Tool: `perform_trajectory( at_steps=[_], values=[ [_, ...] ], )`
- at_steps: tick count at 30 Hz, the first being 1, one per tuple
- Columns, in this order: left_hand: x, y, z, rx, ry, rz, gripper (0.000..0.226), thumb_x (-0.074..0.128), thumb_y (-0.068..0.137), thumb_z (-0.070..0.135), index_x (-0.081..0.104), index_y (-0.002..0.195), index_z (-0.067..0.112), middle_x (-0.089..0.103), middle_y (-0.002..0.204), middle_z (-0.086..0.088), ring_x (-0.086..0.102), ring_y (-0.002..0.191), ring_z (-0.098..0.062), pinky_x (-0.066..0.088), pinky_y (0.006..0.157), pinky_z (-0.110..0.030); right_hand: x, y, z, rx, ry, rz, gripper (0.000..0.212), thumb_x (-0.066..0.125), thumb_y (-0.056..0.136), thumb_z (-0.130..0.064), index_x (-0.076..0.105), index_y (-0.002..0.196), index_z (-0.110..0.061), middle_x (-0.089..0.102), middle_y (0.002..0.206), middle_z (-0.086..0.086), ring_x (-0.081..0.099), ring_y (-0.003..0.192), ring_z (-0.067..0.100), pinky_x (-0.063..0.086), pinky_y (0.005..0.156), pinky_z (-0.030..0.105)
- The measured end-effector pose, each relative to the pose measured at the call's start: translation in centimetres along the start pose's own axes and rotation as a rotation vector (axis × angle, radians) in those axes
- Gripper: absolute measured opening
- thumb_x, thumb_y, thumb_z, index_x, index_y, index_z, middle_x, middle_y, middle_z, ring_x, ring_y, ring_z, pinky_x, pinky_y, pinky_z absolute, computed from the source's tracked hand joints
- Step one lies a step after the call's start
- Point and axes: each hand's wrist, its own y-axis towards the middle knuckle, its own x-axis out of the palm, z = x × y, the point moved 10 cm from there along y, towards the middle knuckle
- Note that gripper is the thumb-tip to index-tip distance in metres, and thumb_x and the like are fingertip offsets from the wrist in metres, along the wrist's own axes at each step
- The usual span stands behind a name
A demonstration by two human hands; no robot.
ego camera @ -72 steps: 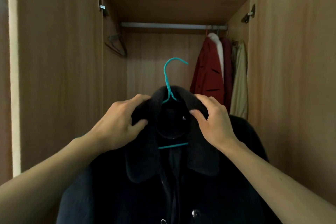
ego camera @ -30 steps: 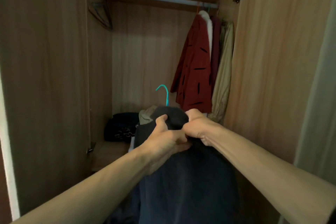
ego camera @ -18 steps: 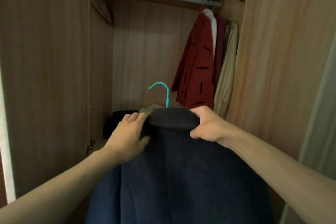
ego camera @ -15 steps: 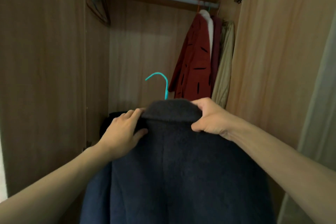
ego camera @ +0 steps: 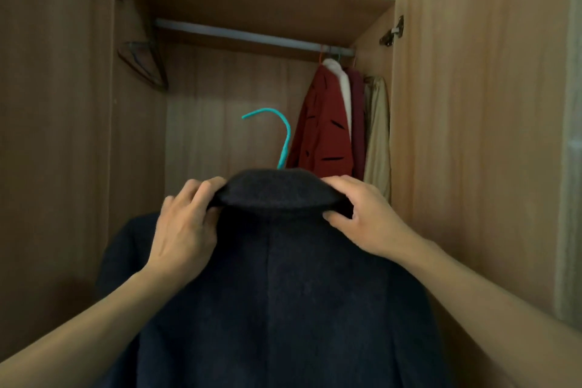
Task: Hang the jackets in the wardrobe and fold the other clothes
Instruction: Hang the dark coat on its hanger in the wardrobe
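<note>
Both arms are reaching forward; the left hand point(ego camera: 184, 224) and right hand point(ego camera: 367, 217) are pinching the dark jacket point(ego camera: 277, 293) collar, fingers point(ego camera: 204, 190) curled; the teal hanger hook point(ego camera: 277, 132) is rising just beyond them.

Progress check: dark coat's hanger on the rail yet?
Off. Teal hook sits free below the rail; left hand and right hand grip the collar.

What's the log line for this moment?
task: hanging dark coat | left hand: grips collar | right hand: grips collar | teal hook: below rail

Dark jacket point(ego camera: 283, 293) back-outward now, higher than before, teal hanger hook point(ego camera: 286, 145) nearer the rail point(ego camera: 252, 37).
</note>
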Motion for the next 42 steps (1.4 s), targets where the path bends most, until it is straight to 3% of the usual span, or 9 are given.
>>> perform_trajectory(
  at_steps=[2,5,11,19,22,25,28,34,42],
  values=[
    [0.7,2.7,-0.9,0.018,0.014,0.049,0.037,0.052,0.093,0.01,0.049,0.128,0.021,0.055,0.107,-0.003,0.045,0.084,-0.019,0.037,0.075,-0.039,-1.1,1.9,1.2,-0.036,-0.08,0.182,0.041,0.071,0.09,-0.02,0.057,0.128,-0.028,0.06,0.111,-0.013,0.059,0.102,0.005,0.055,0.081,0.034],
    [2.3,7.1,-2.3,0.036,0.049,0.075,0.042,0.061,0.092,0.002,0.051,0.13,0.017,0.056,0.111,-0.009,0.05,0.089,-0.028,0.035,0.077,-0.039,-1.7,5.2,2.7,-0.077,-0.087,0.361,0.04,0.07,0.09,-0.019,0.05,0.125,-0.026,0.061,0.116,-0.01,0.06,0.106,0.007,0.055,0.088,0.033],
    [4.9,15.2,-3.5,0.202,0.11,0.139,0.038,0.052,0.096,0.012,0.045,0.133,0.018,0.054,0.11,-0.009,0.051,0.091,-0.03,0.039,0.08,-0.046,-3.3,11.2,5.1,-0.222,-0.121,0.616,0.041,0.069,0.089,-0.007,0.049,0.123,-0.02,0.054,0.115,-0.002,0.052,0.098,0.001,0.041,0.088,0.005],
    [10.4,24.2,-8.0,0.315,0.08,0.199,0.041,0.046,0.092,0.019,0.041,0.132,0.024,0.054,0.108,-0.006,0.054,0.095,-0.028,0.039,0.081,-0.046,-2.7,20.0,9.1,-0.305,-0.217,0.627,0.047,0.064,0.088,0.004,0.052,0.129,-0.016,0.05,0.123,0.0,0.046,0.111,-0.002,0.034,0.097,0.002],
    [13.4,27.3,-10.7,0.341,0.049,0.231,0.04,0.045,0.092,0.019,0.041,0.132,0.025,0.055,0.11,-0.007,0.054,0.098,-0.029,0.038,0.082,-0.046,-1.7,23.7,10.8,-0.294,-0.281,0.642,0.047,0.063,0.088,0.002,0.052,0.129,-0.019,0.048,0.128,-0.001,0.043,0.112,-0.003,0.036,0.096,0.003],
    [16.0,30.7,-13.3,0.365,-0.012,0.27,0.04,0.044,0.092,0.02,0.041,0.131,0.027,0.055,0.112,-0.008,0.055,0.1,-0.03,0.039,0.083,-0.047,-1.2,27.5,12.0,-0.27,-0.388,0.685,0.048,0.062,0.087,0.001,0.052,0.129,-0.02,0.047,0.133,0.001,0.043,0.116,0.001,0.029,0.092,-0.002],
    [18.4,34.4,-15.7,0.385,-0.059,0.301,0.04,0.044,0.093,0.021,0.042,0.132,0.026,0.054,0.113,-0.007,0.053,0.104,-0.029,0.041,0.086,-0.049,-0.7,31.6,13.2,-0.209,-0.517,0.723,0.047,0.061,0.089,-0.001,0.05,0.13,-0.022,0.05,0.128,0.003,0.05,0.11,0.012,0.035,0.083,0.01],
    [24.1,41.0,-19.3,0.401,-0.115,0.365,0.04,0.053,0.095,0.01,0.042,0.129,0.028,0.052,0.109,-0.005,0.049,0.104,-0.027,0.031,0.082,-0.038,-0.1,38.4,15.8,-0.222,-0.657,0.804,0.042,0.056,0.092,0.0,0.048,0.127,-0.022,0.05,0.118,0.007,0.055,0.093,0.024,0.054,0.067,0.043],
    [30.7,51.0,-19.7,0.364,-0.136,0.444,0.043,0.054,0.092,0.005,0.047,0.131,0.021,0.051,0.106,-0.008,0.05,0.101,-0.032,0.037,0.085,-0.045,-3.7,47.3,21.6,-0.206,-0.78,0.824,0.041,0.051,0.089,-0.006,0.048,0.126,-0.022,0.049,0.116,0.009,0.055,0.088,0.028,0.05,0.066,0.039]
  ],
)
